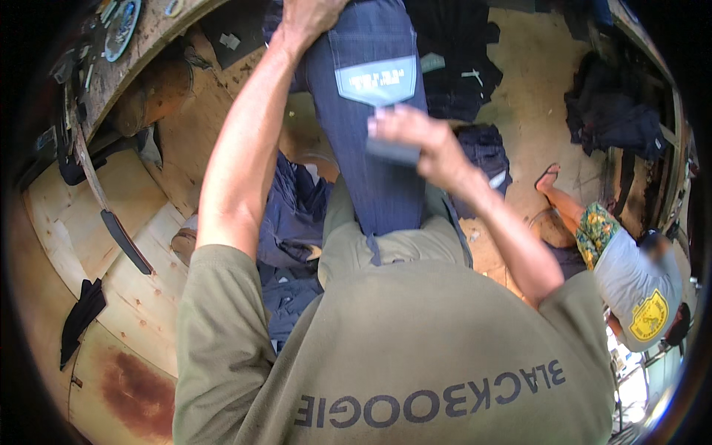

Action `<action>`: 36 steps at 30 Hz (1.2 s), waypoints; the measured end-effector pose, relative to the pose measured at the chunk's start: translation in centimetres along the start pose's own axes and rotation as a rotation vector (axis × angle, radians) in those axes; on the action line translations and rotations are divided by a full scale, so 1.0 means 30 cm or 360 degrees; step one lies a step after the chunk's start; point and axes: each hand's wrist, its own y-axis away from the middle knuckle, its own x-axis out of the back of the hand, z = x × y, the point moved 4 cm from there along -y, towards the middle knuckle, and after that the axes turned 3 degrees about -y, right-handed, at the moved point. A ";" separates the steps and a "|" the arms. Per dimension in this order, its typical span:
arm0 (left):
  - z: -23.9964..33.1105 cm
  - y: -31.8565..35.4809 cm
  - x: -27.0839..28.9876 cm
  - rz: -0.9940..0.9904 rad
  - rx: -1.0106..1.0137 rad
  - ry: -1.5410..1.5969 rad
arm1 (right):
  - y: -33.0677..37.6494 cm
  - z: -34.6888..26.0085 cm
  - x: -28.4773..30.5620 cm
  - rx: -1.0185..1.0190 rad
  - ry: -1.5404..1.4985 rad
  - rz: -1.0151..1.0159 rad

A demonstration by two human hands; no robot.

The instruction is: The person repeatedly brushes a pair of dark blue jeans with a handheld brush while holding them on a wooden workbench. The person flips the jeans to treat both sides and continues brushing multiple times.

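Note:
A leg of dark blue jeans (363,159) stretches from my lap up to the top of the head view, its surface smooth and taut. A pale blue pocket-shaped label (378,80) with print lies on its upper part. At the upper left edge of the jeans, my left hand (308,21) is closed on the cloth, its fingers partly cut off by the picture's top. My right hand (426,141) grips a dark grey flat block (393,151) over the middle of the leg, just below the label. Motion blurs both the hand and the block.
More dark jeans (293,215) lie in a heap left of my legs, others (482,159) to the right. Dark garments (612,104) are piled at the far right. A seated person (634,274) in a grey shirt is nearby. A cluttered wooden ledge (141,55) borders the upper left.

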 end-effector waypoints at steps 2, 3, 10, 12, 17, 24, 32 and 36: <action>0.015 -0.001 0.000 0.0090 -0.0082 -0.0060 | 0.007 -0.025 -0.032 0.0225 0.0223 -0.0154; 0.023 -0.006 -0.005 0.0080 -0.0085 -0.0102 | -0.002 -0.033 -0.048 0.0083 0.0071 -0.0247; 0.097 -0.090 -0.121 0.0042 -0.0297 -0.0150 | -0.146 -0.067 -0.113 0.0019 0.0254 0.0033; 0.082 -0.112 -0.149 -0.0077 -0.0280 -0.0115 | -0.117 -0.056 -0.181 -0.0015 0.0407 -0.0225; 0.035 -0.152 -0.155 -0.0085 -0.0428 -0.0020 | -0.279 -0.081 -0.137 -0.0076 0.0069 0.0141; 0.017 -0.176 -0.157 -0.0205 -0.0451 0.0106 | -0.370 -0.124 -0.195 -0.0123 0.0138 -0.0106; -0.007 -0.188 -0.147 -0.0177 -0.0486 0.0198 | -0.424 -0.027 -0.185 -0.0004 0.0386 0.0120; -0.010 -0.190 -0.162 -0.0209 -0.0455 0.0198 | -0.533 -0.069 -0.056 -0.0093 0.0336 0.0646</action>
